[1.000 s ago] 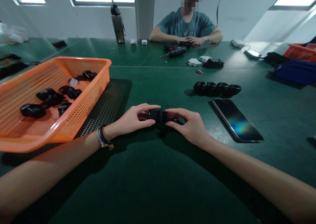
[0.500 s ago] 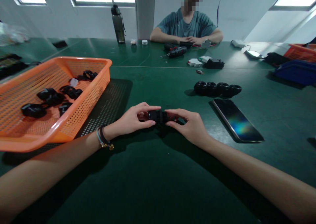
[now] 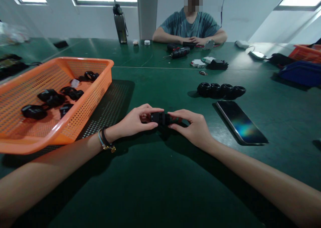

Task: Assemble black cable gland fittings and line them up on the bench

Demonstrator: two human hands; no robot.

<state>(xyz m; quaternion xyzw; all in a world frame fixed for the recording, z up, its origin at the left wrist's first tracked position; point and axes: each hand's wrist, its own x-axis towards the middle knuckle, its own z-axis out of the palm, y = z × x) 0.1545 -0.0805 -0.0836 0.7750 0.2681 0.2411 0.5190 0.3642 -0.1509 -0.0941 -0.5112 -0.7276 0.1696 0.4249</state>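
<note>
A small black plastic fitting (image 3: 160, 118), roughly cylindrical with ridges, lies sideways between my hands just above the green table. My left hand (image 3: 140, 119) pinches its left end between thumb and fingers. At the other end, the thumb and fingertips of my right hand (image 3: 189, 123) close on the fitting. Its exact kind is too dark to make out, and fingers cover both ends. Beyond my right hand, several black round-topped fittings (image 3: 220, 91) with open holes stand in a touching row.
At left sits an orange perforated basket (image 3: 82, 119) with several black parts in it. A phone (image 3: 240, 122) lies right of my right hand. Farther back are a drill (image 3: 179, 53), a bottle (image 3: 120, 25) and a blue bin (image 3: 299, 74). A person (image 3: 190, 27) sits opposite, arms on the table.
Almost nothing differs. Both hands keep their hold on the black fitting in the same place, with the fitting perhaps slightly turned.
</note>
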